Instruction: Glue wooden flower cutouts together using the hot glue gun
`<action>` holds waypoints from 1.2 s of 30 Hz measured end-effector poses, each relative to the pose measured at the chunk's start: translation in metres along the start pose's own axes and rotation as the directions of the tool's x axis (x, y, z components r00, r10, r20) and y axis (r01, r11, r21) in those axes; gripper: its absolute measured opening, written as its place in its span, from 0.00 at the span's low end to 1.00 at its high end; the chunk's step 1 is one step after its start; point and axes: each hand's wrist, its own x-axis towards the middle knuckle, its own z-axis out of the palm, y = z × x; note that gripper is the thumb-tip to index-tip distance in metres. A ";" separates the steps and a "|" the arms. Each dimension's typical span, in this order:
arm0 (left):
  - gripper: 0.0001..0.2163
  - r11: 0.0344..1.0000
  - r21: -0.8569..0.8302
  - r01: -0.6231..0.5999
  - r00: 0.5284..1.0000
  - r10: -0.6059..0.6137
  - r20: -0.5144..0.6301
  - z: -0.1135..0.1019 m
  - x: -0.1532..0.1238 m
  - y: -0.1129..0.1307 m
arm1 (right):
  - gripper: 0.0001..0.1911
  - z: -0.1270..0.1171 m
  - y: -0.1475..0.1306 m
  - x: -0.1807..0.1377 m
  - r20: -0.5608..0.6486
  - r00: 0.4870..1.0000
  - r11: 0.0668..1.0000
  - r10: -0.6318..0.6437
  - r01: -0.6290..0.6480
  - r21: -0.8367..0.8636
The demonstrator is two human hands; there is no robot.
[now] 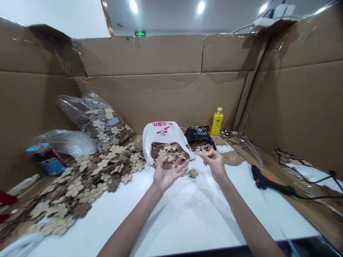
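My left hand (167, 175) is palm up with its fingers spread, holding nothing, just in front of the white plastic bag (162, 132) with red print. Inside that bag's mouth are brown and tan flower-shaped pieces (168, 148). Thumb and fingers of my right hand (214, 162) are pinched together; a small pale bit shows near the fingertips, but I cannot make out what it is. One small tan flower (192, 173) lies on the white tabletop (187, 214) between my hands. Beyond my right hand, a black bag (199, 135) has smaller flower pieces at its opening.
Loose flower pieces (88, 182) are heaped at left, below a clear bag of flowers (104, 125). A blue-lidded jar (48, 159) leans there. A black glue gun (270, 182) with its cord lies right. A yellow bottle (217, 121) stands by the cardboard wall (160, 96).
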 end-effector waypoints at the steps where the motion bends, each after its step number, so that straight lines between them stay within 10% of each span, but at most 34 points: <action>1: 0.08 0.998 0.062 0.009 1.000 -0.008 -0.016 -0.003 0.001 0.000 | 0.20 0.001 0.003 -0.003 0.032 0.999 0.996 0.044 -0.041 -0.080; 7: 0.14 0.917 0.396 0.043 0.992 0.007 -0.123 -0.015 0.005 -0.007 | 0.24 0.006 0.013 -0.018 0.216 0.964 0.929 0.153 -0.066 -0.364; 11: 0.22 0.937 0.330 0.111 0.988 -0.139 0.063 -0.011 0.003 -0.011 | 0.32 0.024 0.008 -0.032 0.395 0.913 0.959 0.103 0.014 -0.282; 15: 0.25 0.938 0.311 0.153 0.952 -0.224 0.208 -0.004 0.000 -0.012 | 0.47 0.033 0.006 -0.035 0.349 0.911 0.969 0.222 -0.165 -0.185; 20: 0.25 0.915 0.369 0.165 0.931 -0.268 0.249 0.007 -0.003 -0.013 | 0.27 0.011 0.002 -0.026 0.420 0.849 0.943 0.321 -0.245 -0.226; 25: 0.23 0.859 0.511 0.026 0.998 -0.053 0.038 -0.005 0.006 0.001 | 0.19 -0.038 -0.027 -0.012 0.310 0.887 0.870 0.343 -0.175 -0.461; 28: 0.25 0.751 0.660 -0.002 0.957 0.192 -0.216 -0.022 0.016 0.009 | 0.20 -0.060 -0.047 -0.010 0.175 0.952 0.832 0.252 -0.120 -0.541; 33: 0.26 0.655 0.753 0.061 0.946 0.202 -0.252 -0.030 0.019 0.001 | 0.22 -0.060 -0.067 -0.019 0.197 0.954 0.959 0.225 -0.182 -0.216; 36: 0.22 0.436 0.897 0.073 0.943 0.262 -0.204 -0.024 0.014 -0.006 | 0.23 -0.049 -0.075 -0.028 0.361 0.892 0.926 0.270 -0.344 0.158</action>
